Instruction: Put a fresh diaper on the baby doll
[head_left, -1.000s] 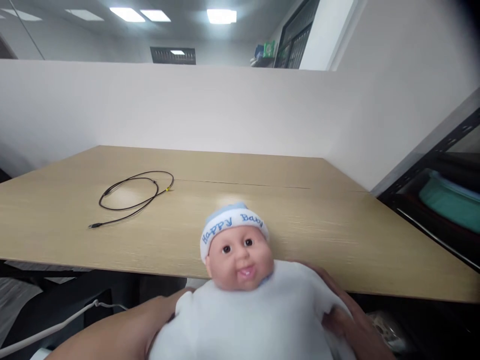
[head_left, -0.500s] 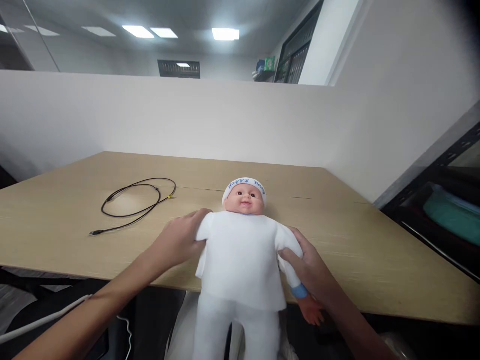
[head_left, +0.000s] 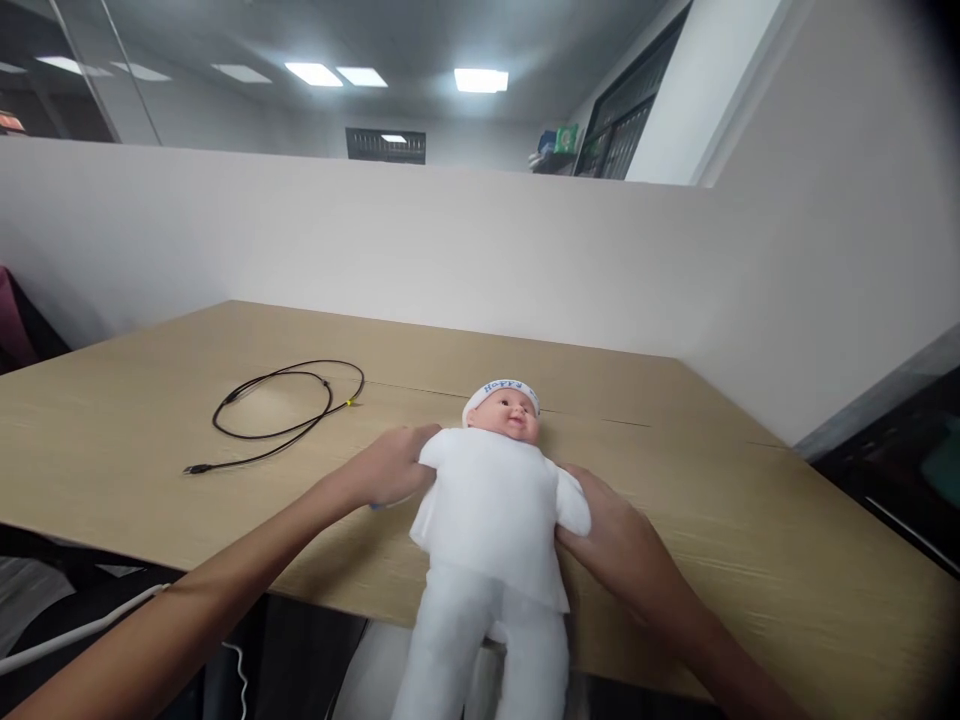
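A baby doll (head_left: 495,505) in a white suit and a white-and-blue cap lies face up on the wooden table (head_left: 712,500), its legs hanging over the near edge. My left hand (head_left: 386,468) grips the doll at its left shoulder and sleeve. My right hand (head_left: 611,545) is pressed against the doll's other side, with fingers curled around the sleeve there.
A black cable (head_left: 281,405) lies coiled on the table to the left of the doll. A white partition wall (head_left: 375,250) runs behind the table. A dark shelf unit (head_left: 900,460) stands at the right. A white cable (head_left: 75,635) hangs below the table at lower left.
The doll has gone from being held up close to me to lying flat on the table, farther away. Both hands moved forward with it and stay on its sides.
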